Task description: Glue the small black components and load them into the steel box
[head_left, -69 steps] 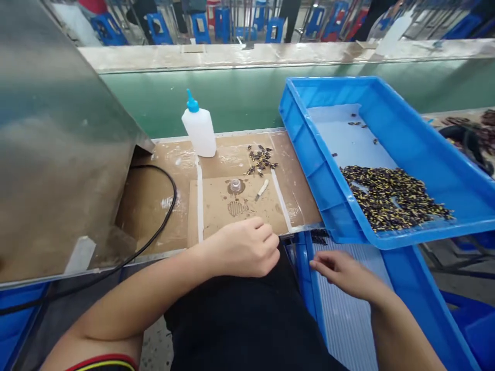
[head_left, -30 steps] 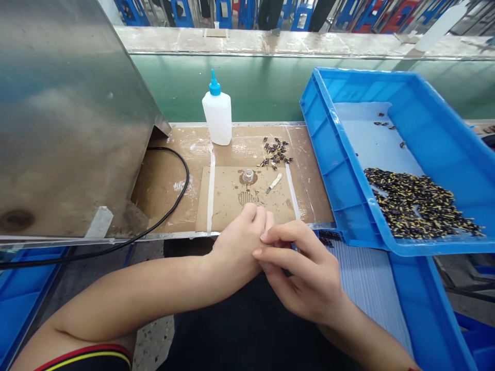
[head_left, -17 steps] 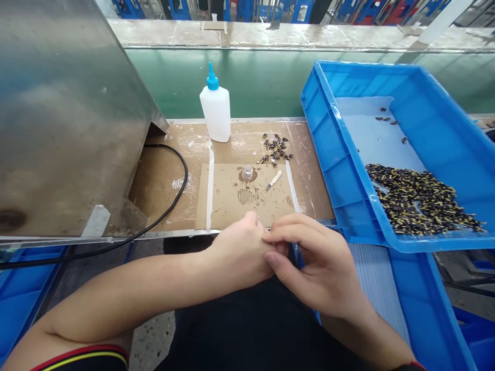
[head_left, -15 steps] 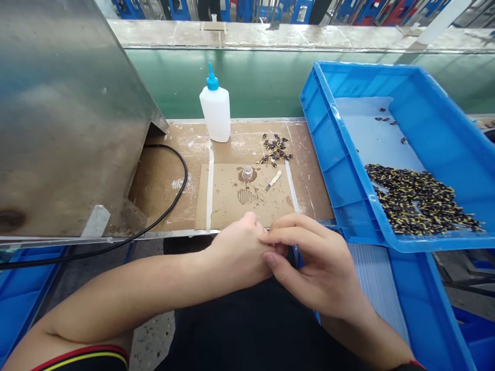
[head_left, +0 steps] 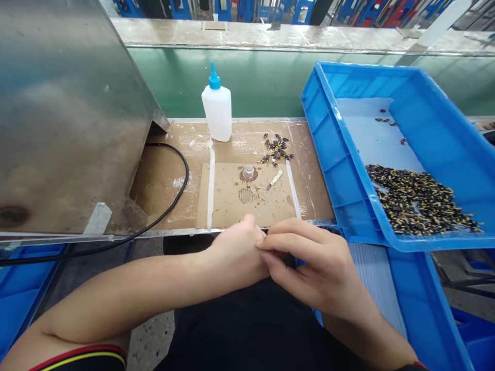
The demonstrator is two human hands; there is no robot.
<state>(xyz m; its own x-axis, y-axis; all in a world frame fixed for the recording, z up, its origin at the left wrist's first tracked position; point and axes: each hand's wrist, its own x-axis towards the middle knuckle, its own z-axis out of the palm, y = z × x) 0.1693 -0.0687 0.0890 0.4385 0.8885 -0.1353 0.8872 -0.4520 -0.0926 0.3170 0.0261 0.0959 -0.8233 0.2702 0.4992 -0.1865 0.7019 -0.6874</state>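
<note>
My left hand (head_left: pixel 235 252) is curled closed just in front of the bench's near edge, above my lap. My right hand (head_left: pixel 309 268) presses against it, its fingertips pinched at the left hand's fingers; whatever sits between them is hidden. Beyond the hands lies a cardboard mat (head_left: pixel 247 198) with a small clear cap (head_left: pixel 248 171), a ridged glue mark and a small white stick (head_left: pixel 275 180). A little pile of black-and-yellow parts (head_left: pixel 276 148) lies behind the mat.
A white glue bottle with a blue nozzle (head_left: pixel 217 109) stands at the bench's back. A tilted blue bin (head_left: pixel 328 154) at right holds many black-and-yellow parts (head_left: pixel 417 201). A metal housing (head_left: pixel 65 118) fills the left, with a black cable (head_left: pixel 170 206). Another blue bin (head_left: pixel 436 309) sits lower right.
My right hand came from the lower blue bin over to my left hand and now pinches at its fingers. Over the last half second both hands have barely shifted.
</note>
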